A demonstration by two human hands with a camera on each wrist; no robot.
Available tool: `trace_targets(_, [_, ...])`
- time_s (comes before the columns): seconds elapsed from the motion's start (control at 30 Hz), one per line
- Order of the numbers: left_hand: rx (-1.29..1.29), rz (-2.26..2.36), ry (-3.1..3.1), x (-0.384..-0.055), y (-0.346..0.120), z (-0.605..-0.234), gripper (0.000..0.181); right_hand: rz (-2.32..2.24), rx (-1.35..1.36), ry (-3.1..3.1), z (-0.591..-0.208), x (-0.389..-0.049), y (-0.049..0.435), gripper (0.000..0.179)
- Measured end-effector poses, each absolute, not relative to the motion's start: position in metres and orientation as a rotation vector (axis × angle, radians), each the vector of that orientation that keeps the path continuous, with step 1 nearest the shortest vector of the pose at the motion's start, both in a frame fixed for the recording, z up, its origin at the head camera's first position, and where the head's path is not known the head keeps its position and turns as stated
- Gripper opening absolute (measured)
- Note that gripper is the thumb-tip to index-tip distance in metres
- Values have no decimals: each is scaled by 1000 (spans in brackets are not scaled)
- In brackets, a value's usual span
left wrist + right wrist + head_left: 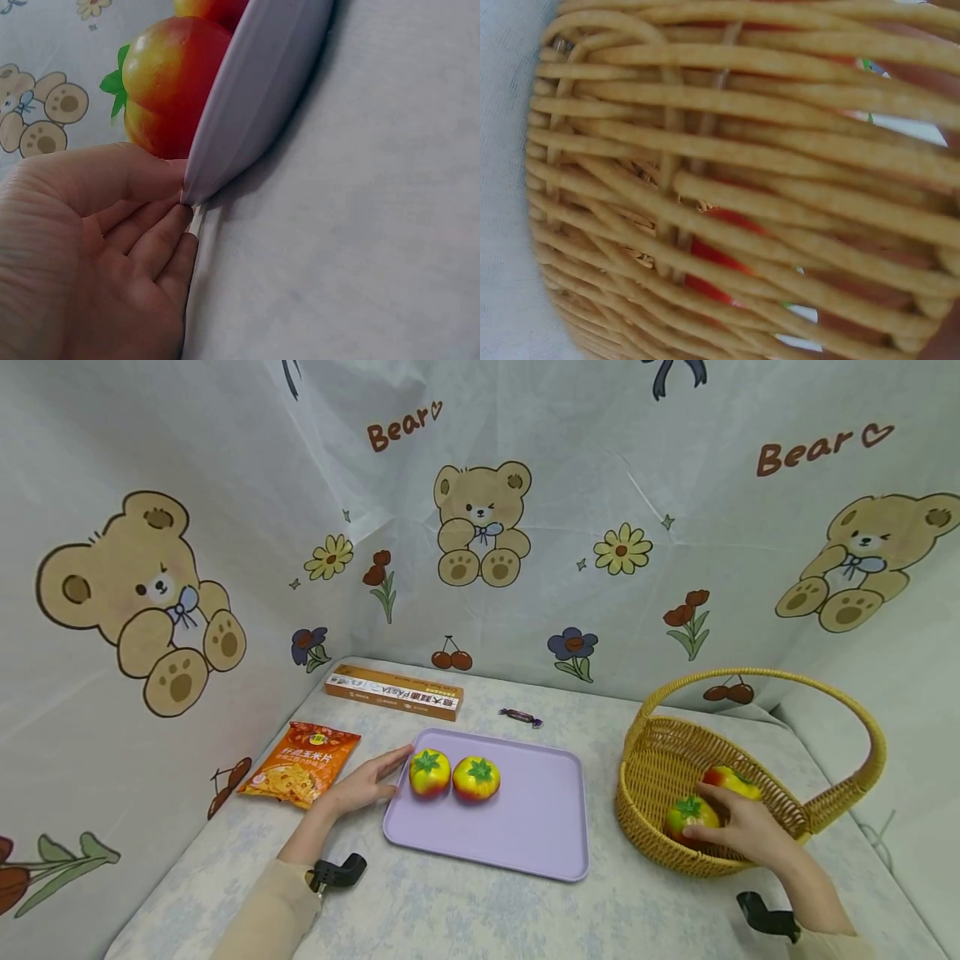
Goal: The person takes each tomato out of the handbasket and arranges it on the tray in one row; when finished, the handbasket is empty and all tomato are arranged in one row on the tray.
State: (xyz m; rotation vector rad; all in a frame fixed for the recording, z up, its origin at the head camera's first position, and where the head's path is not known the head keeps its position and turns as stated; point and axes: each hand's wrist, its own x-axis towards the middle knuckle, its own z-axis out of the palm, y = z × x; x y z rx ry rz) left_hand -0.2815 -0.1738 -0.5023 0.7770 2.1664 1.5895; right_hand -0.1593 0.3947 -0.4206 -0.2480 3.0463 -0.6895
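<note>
A lilac tray (517,810) lies on the table with two yellow-red tomatoes near its left end, a left tomato (430,773) and a right tomato (476,778). My left hand (365,785) pinches the tray's left rim; the left wrist view shows thumb and fingertips meeting at the edge (196,176). On the right stands a wicker basket (652,752) with a tall handle. Inside it, my right hand (742,827) grips a tomato (686,814) between thumb and fingers. Another tomato (735,782) lies behind that hand. Basket weave (705,142) covers most of the right wrist view.
Behind the tray are a long pasta box (393,692) and a small wrapped candy (521,717). An orange snack bag (303,764) lies left of the tray, close to my left forearm. A bear-printed cloth (480,627) hangs around the table's back and sides.
</note>
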Motion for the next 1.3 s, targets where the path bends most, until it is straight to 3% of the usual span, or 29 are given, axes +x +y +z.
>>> trace_targets(1.0, [780, 1602, 2146, -283, -175, -506, 71, -668, -222, 3063, -426, -159, 390, 83])
trace_targets(1.3, [796, 1583, 2158, -285, -176, -507, 70, -854, -262, 3159, -399, -154, 386, 78])
